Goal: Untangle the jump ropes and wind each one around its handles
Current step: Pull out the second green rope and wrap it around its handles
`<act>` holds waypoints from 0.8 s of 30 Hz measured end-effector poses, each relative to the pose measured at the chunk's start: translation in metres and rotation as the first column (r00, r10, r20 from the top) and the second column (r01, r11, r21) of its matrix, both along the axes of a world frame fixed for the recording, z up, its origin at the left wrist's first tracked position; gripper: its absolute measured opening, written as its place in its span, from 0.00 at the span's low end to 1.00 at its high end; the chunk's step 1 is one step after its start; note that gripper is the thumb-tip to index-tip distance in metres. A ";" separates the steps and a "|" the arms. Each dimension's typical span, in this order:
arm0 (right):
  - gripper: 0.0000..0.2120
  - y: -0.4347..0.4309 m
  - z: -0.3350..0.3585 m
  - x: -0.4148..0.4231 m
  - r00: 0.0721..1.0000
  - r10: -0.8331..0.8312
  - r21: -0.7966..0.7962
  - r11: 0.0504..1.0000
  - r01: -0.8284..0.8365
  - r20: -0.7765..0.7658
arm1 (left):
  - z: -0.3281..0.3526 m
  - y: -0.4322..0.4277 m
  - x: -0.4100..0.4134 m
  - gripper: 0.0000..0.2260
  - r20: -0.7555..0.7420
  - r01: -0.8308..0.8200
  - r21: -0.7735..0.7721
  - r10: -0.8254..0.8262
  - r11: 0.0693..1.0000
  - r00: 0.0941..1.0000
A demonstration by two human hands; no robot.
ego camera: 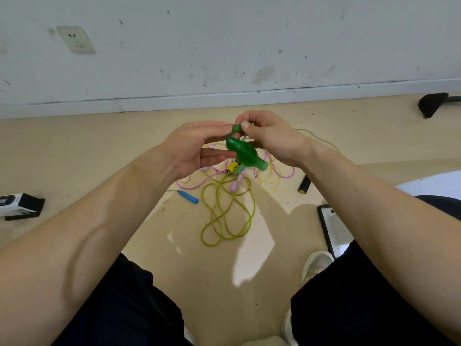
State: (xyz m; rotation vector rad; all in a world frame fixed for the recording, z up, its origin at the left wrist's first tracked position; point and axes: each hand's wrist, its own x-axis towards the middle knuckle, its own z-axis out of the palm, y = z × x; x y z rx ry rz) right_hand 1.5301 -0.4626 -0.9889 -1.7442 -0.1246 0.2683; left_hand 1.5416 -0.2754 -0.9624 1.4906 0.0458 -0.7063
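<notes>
We hold the green bundle (243,152), long axis slanting down-right. The left hand (197,148) grips its left side; the right hand (269,138) pinches the rope end (237,128) just above it.

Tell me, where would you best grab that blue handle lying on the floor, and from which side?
Round its middle, straight down from above. The blue handle lies flat on the floor, slanted, thin end toward the wall, so the grip should close across its width. The loose yellow-green rope lies close on its right; the left side looks freer.
</notes>
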 end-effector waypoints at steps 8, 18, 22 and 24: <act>0.12 0.006 -0.001 0.000 0.998 -0.028 -0.067 0.997 0.031 0.050 | -0.002 -0.006 -0.005 0.07 0.051 -0.086 0.010 0.085 0.996 0.995; 0.11 0.018 -0.006 0.003 0.977 -0.207 0.011 0.978 0.207 0.039 | -0.014 -0.020 -0.010 0.01 0.434 -0.328 0.080 0.264 0.941 0.861; 0.08 0.020 -0.008 0.002 0.974 -0.227 0.050 0.972 0.228 -0.012 | -0.022 -0.018 -0.003 0.02 0.474 -0.376 0.108 0.285 0.920 0.833; 0.08 0.020 -0.009 0.002 0.975 -0.222 0.035 0.974 0.222 -0.007 | -0.025 -0.018 -0.002 0.02 0.483 -0.377 0.079 0.295 0.923 0.824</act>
